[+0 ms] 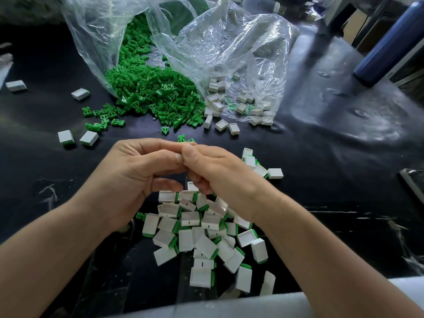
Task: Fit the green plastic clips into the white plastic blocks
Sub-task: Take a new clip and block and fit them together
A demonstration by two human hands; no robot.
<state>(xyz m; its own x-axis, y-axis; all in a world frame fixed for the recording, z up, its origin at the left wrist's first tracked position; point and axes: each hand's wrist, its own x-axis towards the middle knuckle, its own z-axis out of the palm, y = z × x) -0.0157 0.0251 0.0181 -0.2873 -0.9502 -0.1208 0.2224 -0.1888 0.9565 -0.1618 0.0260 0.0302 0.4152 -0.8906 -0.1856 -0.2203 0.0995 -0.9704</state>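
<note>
- The black tabletop [321, 157] carries green clips [151, 92] spilling from a clear bag [96, 31] near its far edge.
- Your left hand [137, 175] and right hand [218, 173] meet with curled fingertips; I cannot tell what they grasp.

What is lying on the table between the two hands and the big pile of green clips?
A few loose clips on the black table; nothing else, as the head view shows.

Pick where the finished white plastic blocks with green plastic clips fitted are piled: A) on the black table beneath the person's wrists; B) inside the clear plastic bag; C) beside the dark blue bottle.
A: the pile of fitted white plastic blocks lies on the black table beneath both wrists.
</note>
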